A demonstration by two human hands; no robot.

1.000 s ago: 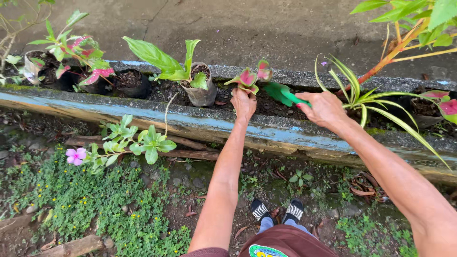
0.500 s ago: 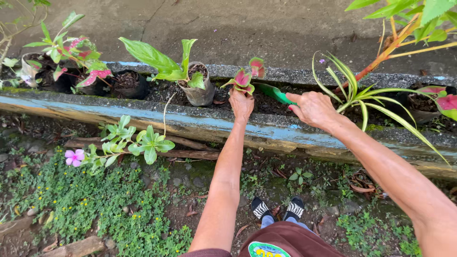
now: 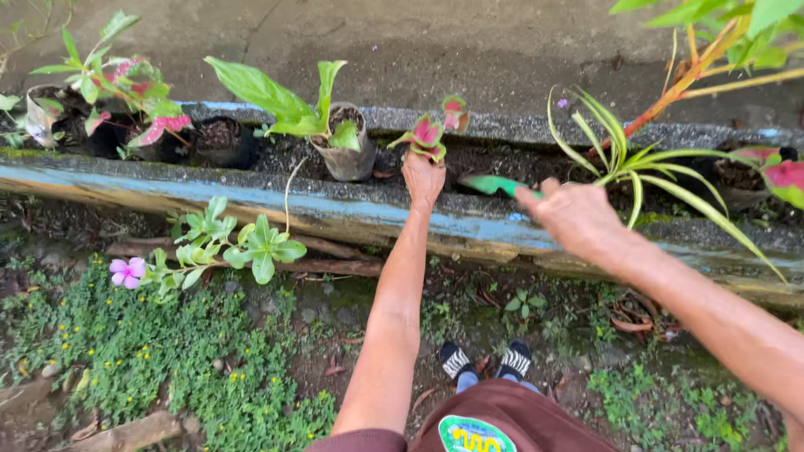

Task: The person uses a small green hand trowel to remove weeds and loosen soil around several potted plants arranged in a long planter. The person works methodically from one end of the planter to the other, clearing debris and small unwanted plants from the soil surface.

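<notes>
My left hand (image 3: 423,177) grips the base of a small plant with pink and green leaves (image 3: 431,132), which stands in the soil of a long concrete planter trough (image 3: 335,209). My right hand (image 3: 574,219) holds a green trowel (image 3: 490,183) by its handle, with the blade pointing left over the dark soil, close to the right of the small plant. The trowel's handle is hidden inside my fist.
A grey pot with a broad-leaved green plant (image 3: 347,151) stands left of the small plant. Black pots with pink-leaved plants (image 3: 126,125) sit at far left. A striped long-leaved plant (image 3: 628,163) grows right. Below are ground weeds, a pink flower (image 3: 126,272) and my sandalled feet (image 3: 486,364).
My right hand has moved down and left with the trowel, bringing it closer to the small plant. My left hand stays on the plant's base.
</notes>
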